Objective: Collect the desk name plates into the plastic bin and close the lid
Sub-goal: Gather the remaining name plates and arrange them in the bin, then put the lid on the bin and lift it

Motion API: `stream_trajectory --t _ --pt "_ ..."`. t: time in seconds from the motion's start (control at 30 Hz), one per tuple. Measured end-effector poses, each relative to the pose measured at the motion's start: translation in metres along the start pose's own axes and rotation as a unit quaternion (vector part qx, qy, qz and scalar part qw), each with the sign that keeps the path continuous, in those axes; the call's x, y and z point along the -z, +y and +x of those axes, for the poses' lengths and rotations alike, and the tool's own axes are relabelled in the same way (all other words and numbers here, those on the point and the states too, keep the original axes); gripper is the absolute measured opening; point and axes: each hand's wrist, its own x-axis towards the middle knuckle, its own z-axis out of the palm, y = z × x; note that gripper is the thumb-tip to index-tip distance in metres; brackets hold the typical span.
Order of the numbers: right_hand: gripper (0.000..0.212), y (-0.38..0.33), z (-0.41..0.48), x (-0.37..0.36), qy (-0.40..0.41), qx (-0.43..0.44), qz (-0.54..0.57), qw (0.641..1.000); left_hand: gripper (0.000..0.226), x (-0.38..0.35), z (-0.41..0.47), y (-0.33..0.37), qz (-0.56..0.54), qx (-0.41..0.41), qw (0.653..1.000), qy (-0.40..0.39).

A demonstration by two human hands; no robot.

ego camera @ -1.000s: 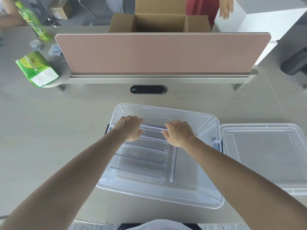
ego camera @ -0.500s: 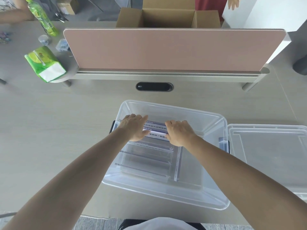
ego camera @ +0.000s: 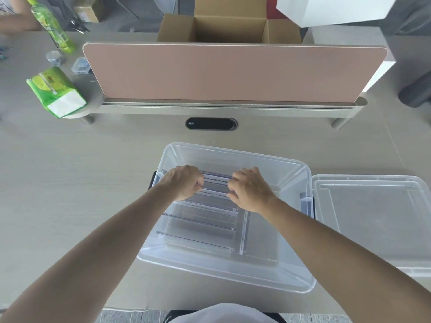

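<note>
left hand: fingers curled onto the left end of a clear name plate | right hand: fingers curled onto its right end | name plate: inside the open plastic bin, at the far end of a row of plates | bin: on the worktop | lid: lying flat just right of bin

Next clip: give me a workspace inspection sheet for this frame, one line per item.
Surface: pale desk, pink divider screen at the back.
Job's things: clear plastic bin open; name plates in rows inside; lid lying flat to its right.
Clutter: green tissue pack, green bottle, open cardboard box.
Hands: left hand and right hand gripping one plate inside the bin.
Cables: nothing seen; grommet only.
Surroundings: another person's arm at far left.
</note>
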Motion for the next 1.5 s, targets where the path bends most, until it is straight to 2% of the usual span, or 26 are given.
stream_trajectory --t 0.17,0.27,0.33,0.43,0.47,0.5,0.67,0.77,0.83,0.9,0.97,1.07,1.13,1.27,1.4,1.5 --pt "0.027 -0.002 0.004 0.008 -0.028 0.011 0.044 0.999 0.012 0.001 0.000 0.003 -0.025 0.037 0.999 -0.003" --pt "0.032 -0.004 -0.001 0.010 -0.013 -0.007 0.035 0.999 0.026 0.003 -0.002 0.001 0.006 0.003 1.000 0.018" --pt "0.036 -0.010 -0.008 0.010 -0.009 0.006 0.042 0.999 0.029 0.007 -0.009 0.000 -0.023 -0.020 1.000 0.007" --pt "0.038 -0.018 -0.016 0.014 -0.101 0.027 0.021 0.994 0.026 0.009 -0.017 -0.002 -0.012 -0.007 0.991 -0.137" --pt "0.036 -0.020 -0.017 0.016 -0.133 0.019 0.010 0.991 0.017 0.007 -0.019 -0.002 0.014 -0.012 0.988 -0.153" --pt "0.034 -0.021 -0.017 0.017 -0.160 0.013 -0.001 0.987 0.009 0.003 -0.020 -0.004 0.031 -0.018 0.988 -0.148" --pt "0.030 -0.032 -0.016 0.025 -0.211 0.004 -0.049 0.976 0.015 -0.006 -0.023 -0.008 0.027 -0.008 0.995 -0.096" --pt "0.037 -0.031 -0.021 0.036 -0.190 -0.043 -0.016 0.981 0.019 -0.006 -0.023 -0.009 0.024 -0.017 0.995 -0.095" --pt "0.036 -0.021 -0.030 0.049 -0.134 -0.096 0.013 0.986 0.033 -0.002 -0.022 -0.009 -0.007 -0.032 0.996 -0.079" --pt "0.034 -0.003 -0.045 0.063 -0.072 -0.175 0.027 0.982 0.036 0.009 -0.021 -0.003 -0.041 -0.057 0.996 -0.055" --pt "0.036 0.016 -0.066 0.074 -0.023 -0.286 0.044 0.957 0.027 0.019 -0.017 0.004 -0.074 -0.064 0.995 -0.016" --pt "0.039 0.042 -0.101 0.079 0.035 -0.462 0.126 0.877 0.019 0.040 -0.013 0.014 -0.104 -0.043 0.990 0.081" --pt "0.035 0.057 -0.126 0.075 0.037 -0.531 0.164 0.830 0.020 0.051 -0.013 0.018 -0.120 -0.016 0.986 0.112" --pt "0.032 0.071 -0.173 0.062 -0.040 -0.554 0.211 0.805 0.018 0.057 -0.013 0.045 -0.153 -0.025 0.984 0.082" --pt "0.039 0.080 -0.204 0.052 -0.026 -0.559 0.261 0.787 0.018 0.053 -0.007 0.119 -0.166 -0.070 0.982 0.061" --pt "0.032 0.102 -0.236 0.045 0.001 -0.581 0.294 0.759 0.021 0.045 0.003 0.187 -0.179 -0.088 0.979 0.033"
